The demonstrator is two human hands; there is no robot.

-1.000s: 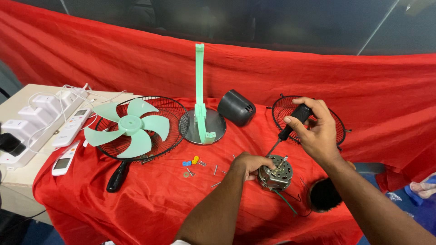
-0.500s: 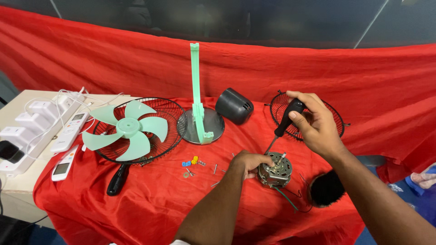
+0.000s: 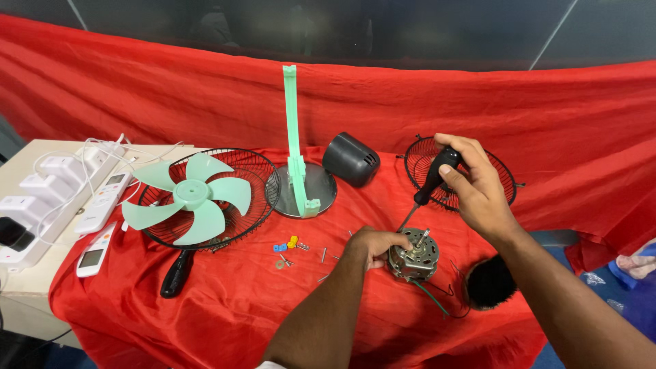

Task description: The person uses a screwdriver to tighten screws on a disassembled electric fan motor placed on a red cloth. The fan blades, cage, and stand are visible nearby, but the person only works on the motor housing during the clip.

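We've got our left hand (image 3: pixel 374 244) clamped around the fan motor (image 3: pixel 412 254) on the red cloth (image 3: pixel 225 307) and our right hand (image 3: pixel 471 181) gripping the screwdriver (image 3: pixel 429 186) into its top, with blade (image 3: pixel 188 197), guards and stand (image 3: pixel 298 158) already apart and loose screws (image 3: pixel 301 249) lying nearby.

Red cloth (image 3: pixel 171 89) drapes the desk and rises as a backdrop. Above it, a dark glossy wall panel (image 3: pixel 424 31) shows faint reflections. A beige side table (image 3: pixel 27 287) stands left. Lighting is even.
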